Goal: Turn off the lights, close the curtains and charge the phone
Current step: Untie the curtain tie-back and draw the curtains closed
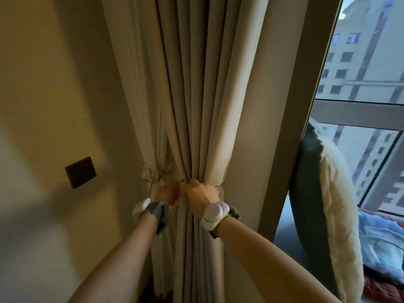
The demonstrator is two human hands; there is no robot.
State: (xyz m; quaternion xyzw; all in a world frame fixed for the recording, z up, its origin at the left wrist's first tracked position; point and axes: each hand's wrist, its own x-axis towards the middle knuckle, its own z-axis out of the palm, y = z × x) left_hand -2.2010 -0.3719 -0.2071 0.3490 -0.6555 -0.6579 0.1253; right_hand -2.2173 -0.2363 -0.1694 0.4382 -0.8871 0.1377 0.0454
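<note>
Hanging bunched in tight vertical folds beside the window frame [282,136], the cream curtain [209,106] is cinched at its waist by a thin tieback cord [219,186], a short stretch of which shows just right of the right hand [202,196]. Both hands meet at that gathered point: the right hand is closed over the front of the cord and folds, knuckles up, while the left hand [167,194] reaches in from the side, its fingers curled and touching the same spot, though exactly what they pinch is hidden. Each wrist carries a white tracker on a grey strap. A pale fabric bow [156,171] sits on the curtain just above the left hand. On the beige wall [43,84] to the left is a dark square switch plate [80,172]. To the right, a cushion [323,204] leans upright against the window [360,149], with blue bedding [381,248] beside it.
</note>
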